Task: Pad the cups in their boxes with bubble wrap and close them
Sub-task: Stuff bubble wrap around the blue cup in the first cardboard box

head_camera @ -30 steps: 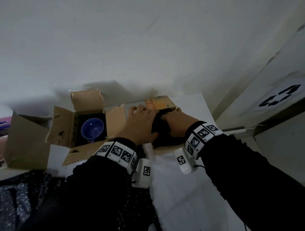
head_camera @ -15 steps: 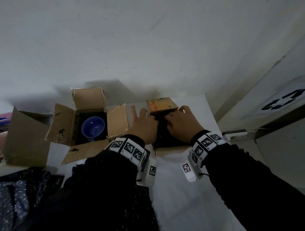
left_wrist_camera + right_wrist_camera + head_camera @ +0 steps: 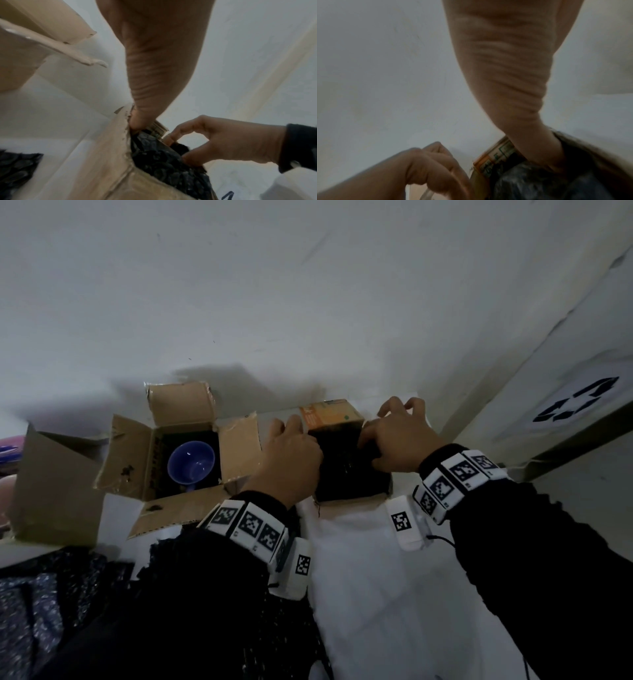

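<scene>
Bubble wrap [image 3: 346, 470] fills the box [image 3: 352, 496] between curled hands, left [image 3: 291, 453] gripping its wall, right [image 3: 399, 440] pressing wrap.

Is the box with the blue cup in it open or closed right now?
Open. All four flaps of the left box are folded outward, and the blue cup shows inside with no bubble wrap over it.

All three views are dim and grey, with flat, soft light and no glare. In the head view a dark shadow falls on the wall [image 3: 308, 302] at twelve o'clock from the open box [image 3: 185, 440], and straight lines bow toward the edges. Both wrist views are soft and smeared; the right wrist view is the blurrier, its near forearm out of focus.
</scene>
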Available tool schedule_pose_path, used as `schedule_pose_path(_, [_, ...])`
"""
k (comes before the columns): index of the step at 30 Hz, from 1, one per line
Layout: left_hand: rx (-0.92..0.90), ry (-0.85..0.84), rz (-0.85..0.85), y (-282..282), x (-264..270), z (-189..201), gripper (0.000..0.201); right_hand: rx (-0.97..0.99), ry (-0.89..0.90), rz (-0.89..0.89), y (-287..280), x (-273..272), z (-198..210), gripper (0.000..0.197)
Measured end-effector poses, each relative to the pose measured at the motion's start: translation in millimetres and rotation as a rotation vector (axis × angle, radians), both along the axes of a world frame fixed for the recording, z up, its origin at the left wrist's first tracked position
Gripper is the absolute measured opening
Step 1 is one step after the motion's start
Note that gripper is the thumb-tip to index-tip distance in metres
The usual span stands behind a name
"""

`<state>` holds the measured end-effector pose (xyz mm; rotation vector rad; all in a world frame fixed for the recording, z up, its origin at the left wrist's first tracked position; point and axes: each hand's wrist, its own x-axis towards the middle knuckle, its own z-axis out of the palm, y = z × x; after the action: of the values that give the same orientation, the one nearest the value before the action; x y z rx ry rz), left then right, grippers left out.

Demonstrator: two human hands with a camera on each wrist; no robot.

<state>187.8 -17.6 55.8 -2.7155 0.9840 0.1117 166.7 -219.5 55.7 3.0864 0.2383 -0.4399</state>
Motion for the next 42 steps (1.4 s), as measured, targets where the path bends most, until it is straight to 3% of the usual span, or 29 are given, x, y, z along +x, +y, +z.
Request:
schedule_pose_path(3, [0.067,0.041,0.019,-14,-4,4,0.011,-0.068,-0.017,0.006,12,-5,-5,0.036])
schedule_pose_path(6, [0.110,0.079,0.033,-24,-5,4,0.013,-0.078,-0.076,-0.021,22,-9,-9,0.036])
schedule_pose_path(9, [0.125,0.115,0.022,-24,-5,0,0.014,-0.086,-0.133,0.001,16,-17,-7,0.023])
schedule_pose_path(11, [0.099,0.200,0.062,-18,-3,-4,0.025,-0.059,-0.153,0.016,9,-22,-5,0.017])
schedule_pose_path(13, [0.107,0.263,0.079,-15,-4,-6,0.041,-0.044,-0.104,0.024,5,-31,-1,0.025])
schedule_pose_path(16, [0.147,0.223,0.065,-16,-12,-10,0.052,-0.124,-0.034,0.059,12,-41,0,0.036])
schedule_pose_path(19, [0.167,0.157,0.115,-19,-14,-14,0.059,-0.171,-0.067,0.038,19,-43,-3,0.034])
schedule_pose_path(29, [0.052,-0.073,0.130,-11,-26,-15,0.028,-0.183,-0.235,0.046,20,-57,-11,0.020])
schedule_pose_path(33, [-0.041,-0.005,0.084,-3,-26,-21,0.032,-0.089,-0.163,0.034,17,-69,-26,0.025])
schedule_pose_path(36, [-0.084,0.028,0.034,1,-18,-22,0.055,-0.020,-0.178,0.031,20,-63,-27,0.031])
schedule_pose_path(38, [-0.096,-0.002,-0.021,5,-14,-21,0.067,0.078,-0.158,-0.014,19,-53,-20,0.025])
schedule_pose_path(42, [-0.340,0.000,-0.015,18,-17,-29,0.091,0.708,-0.307,-0.364,6,-21,-12,0.008])
